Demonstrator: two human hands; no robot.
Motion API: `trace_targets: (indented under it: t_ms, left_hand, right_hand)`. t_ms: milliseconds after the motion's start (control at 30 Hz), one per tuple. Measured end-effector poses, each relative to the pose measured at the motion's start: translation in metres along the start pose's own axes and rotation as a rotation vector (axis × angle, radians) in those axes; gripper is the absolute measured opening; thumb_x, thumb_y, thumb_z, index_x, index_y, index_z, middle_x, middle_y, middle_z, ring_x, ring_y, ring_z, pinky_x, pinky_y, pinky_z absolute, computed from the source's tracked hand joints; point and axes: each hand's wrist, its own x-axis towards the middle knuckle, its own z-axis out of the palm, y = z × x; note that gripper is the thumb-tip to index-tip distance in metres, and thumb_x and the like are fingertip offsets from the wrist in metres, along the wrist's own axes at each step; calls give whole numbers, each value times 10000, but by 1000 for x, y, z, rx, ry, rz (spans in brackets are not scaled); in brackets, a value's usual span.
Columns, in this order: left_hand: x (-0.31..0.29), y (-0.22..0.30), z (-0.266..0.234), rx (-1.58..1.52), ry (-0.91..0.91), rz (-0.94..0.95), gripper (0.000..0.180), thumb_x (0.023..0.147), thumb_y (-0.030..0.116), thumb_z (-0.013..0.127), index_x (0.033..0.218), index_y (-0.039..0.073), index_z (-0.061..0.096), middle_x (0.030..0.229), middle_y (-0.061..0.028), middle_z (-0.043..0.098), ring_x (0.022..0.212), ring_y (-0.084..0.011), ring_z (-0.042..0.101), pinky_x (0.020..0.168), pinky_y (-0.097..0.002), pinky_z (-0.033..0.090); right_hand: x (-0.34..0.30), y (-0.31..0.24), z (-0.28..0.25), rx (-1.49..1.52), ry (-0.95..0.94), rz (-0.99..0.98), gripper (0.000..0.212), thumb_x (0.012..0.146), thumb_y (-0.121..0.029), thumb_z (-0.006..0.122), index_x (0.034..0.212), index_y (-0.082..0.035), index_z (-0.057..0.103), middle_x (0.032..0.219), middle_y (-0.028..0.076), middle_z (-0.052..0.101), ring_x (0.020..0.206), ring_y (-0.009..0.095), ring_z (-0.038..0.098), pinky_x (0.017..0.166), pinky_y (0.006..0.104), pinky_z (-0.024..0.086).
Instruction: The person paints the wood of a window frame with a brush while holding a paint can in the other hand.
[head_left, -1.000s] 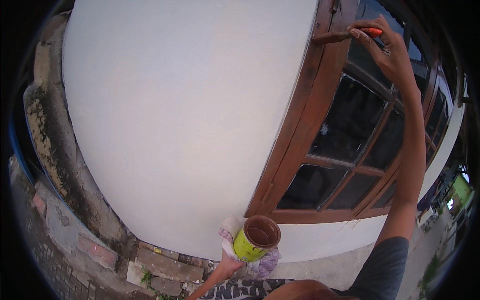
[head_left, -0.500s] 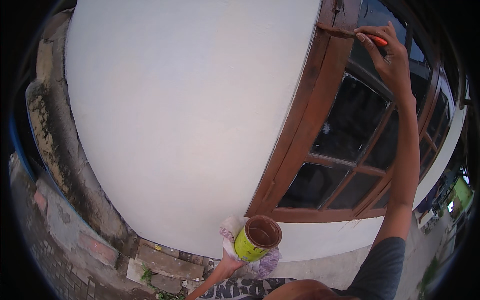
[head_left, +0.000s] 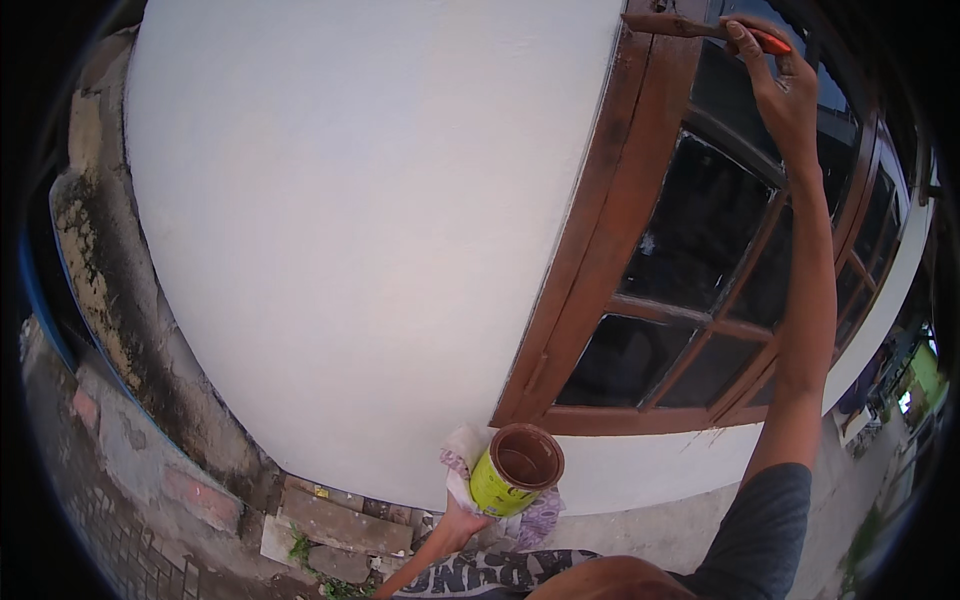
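Pinching an orange-handled brush (head_left: pixel 680 26), the right hand (head_left: pixel 786 88) is curled closed.

Up goes the right arm (head_left: pixel 810 280), well above and right of the can (head_left: pixel 492 488), elbow almost straight, right hand (head_left: pixel 788 88) pinching, thumb against fingers! Down low, the left hand (head_left: pixel 464 522) grips the can's lower left, fingers seemingly curled, though mostly hidden.

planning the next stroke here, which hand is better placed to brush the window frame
Probably the right hand: it grips the brush by its orange handle, tip at the window frame. The left hand is far lower, holding up the yellow-green can.
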Motion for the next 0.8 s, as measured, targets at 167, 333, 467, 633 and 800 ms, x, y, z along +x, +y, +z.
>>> trace_targets:
  t_ms: [167, 333, 467, 633, 800]
  left_hand:
    - [3, -3, -5, -7, 11, -13, 591, 945, 537, 356, 1371, 136, 436, 1378, -86, 494, 1244, -265, 503, 1038, -483, 406]
    - [-1, -4, -9, -4, 43, -9, 592, 944, 540, 355, 1370, 137, 439, 1378, -87, 495, 1243, -265, 504, 1039, -484, 405]
    - [-2, -3, -7, -4, 44, -9, 593, 943, 542, 354, 1368, 137, 441, 1378, -87, 495, 1242, -265, 506, 1040, -484, 404]
    - [2, -3, -4, -8, 13, -7, 595, 942, 545, 353, 1367, 138, 444, 1378, -88, 496, 1240, -266, 507, 1041, -484, 403]
    - [2, -2, 0, -22, -2, -13, 596, 941, 548, 352, 1365, 139, 447, 1378, -88, 496, 1238, -266, 508, 1041, -484, 402]
  right_hand:
    - [-15, 13, 1, 110, 34, 190, 233, 925, -204, 632, 1070, -26, 677, 903, 54, 699, 849, 101, 626, 783, 233, 461]
    - [-14, 7, 3, 196, 161, 208, 246, 921, -213, 641, 1052, -9, 682, 909, 41, 700, 855, 101, 622, 794, 219, 452]
    - [-20, 19, 9, 204, 61, 232, 235, 919, -209, 644, 1055, -23, 687, 915, 50, 704, 862, 86, 621, 807, 214, 449]
    - [-13, 7, 8, 119, 260, 147, 199, 897, -200, 664, 1042, -68, 700, 891, 37, 704, 829, 118, 626, 907, 284, 446]
    - [-21, -5, 18, -354, 81, -317, 203, 814, -155, 714, 1014, -124, 710, 863, 7, 690, 841, 198, 600, 1082, 495, 324]
